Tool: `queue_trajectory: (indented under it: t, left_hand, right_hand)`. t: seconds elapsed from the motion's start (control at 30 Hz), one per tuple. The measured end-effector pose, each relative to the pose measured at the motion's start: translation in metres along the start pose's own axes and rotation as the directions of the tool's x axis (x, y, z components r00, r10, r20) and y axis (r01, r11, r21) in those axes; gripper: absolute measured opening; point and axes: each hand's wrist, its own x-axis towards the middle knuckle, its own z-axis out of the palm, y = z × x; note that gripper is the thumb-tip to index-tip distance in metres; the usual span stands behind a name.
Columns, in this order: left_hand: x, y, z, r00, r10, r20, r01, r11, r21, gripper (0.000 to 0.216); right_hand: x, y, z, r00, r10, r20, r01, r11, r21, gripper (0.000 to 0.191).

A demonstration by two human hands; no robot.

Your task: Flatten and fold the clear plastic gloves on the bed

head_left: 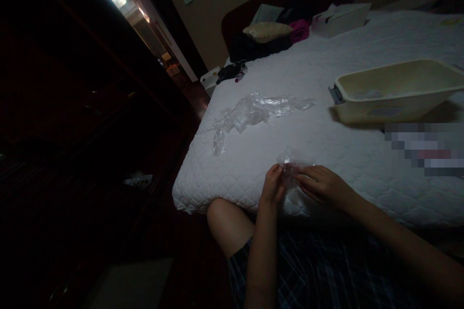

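Clear plastic wrap is pinched between a seated person's left hand and right hand at the mattress edge; beyond lie crumpled plastic sheets, a cream tub and pillows.

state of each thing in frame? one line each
left hand: pinching small clear plastic piece
right hand: gripping same piece
clear plastic wrap: crumpled, loose on mattress
beige tub: upright, open, contents unclear
white box: lying near headboard
pillow: on dark clothes
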Motion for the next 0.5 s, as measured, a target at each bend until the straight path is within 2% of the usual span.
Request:
queue_trajectory:
  t: [0.13,0.27,0.37,0.5]
  left_hand:
    - [0.0023,-0.001,-0.0008,0.999,-0.002,-0.046,0.002,1.0,-0.016,0.021]
    - [0.0004,0.0002,-0.0005,0.999,-0.002,-0.037,0.001,1.0,-0.024,0.022]
    - [-0.0018,0.0014,0.0012,1.0,-0.016,-0.015,0.016,1.0,-0.008,0.024]
    - [-0.0034,0.0024,0.0044,1.0,-0.017,0.014,0.017,1.0,-0.002,0.027]
  right_hand:
    - [-0.0033,0.004,-0.0032,0.985,0.174,-0.01,-0.172,0.979,0.111,0.026]
    - [-0.0022,0.0087,-0.0063,0.951,0.304,-0.06,-0.296,0.948,0.119,0.033]
    - [0.0,0.0101,-0.0059,0.955,0.294,-0.047,-0.287,0.95,0.123,0.04]
    - [0.0003,0.009,-0.001,0.981,0.195,-0.003,-0.194,0.977,0.091,0.041]
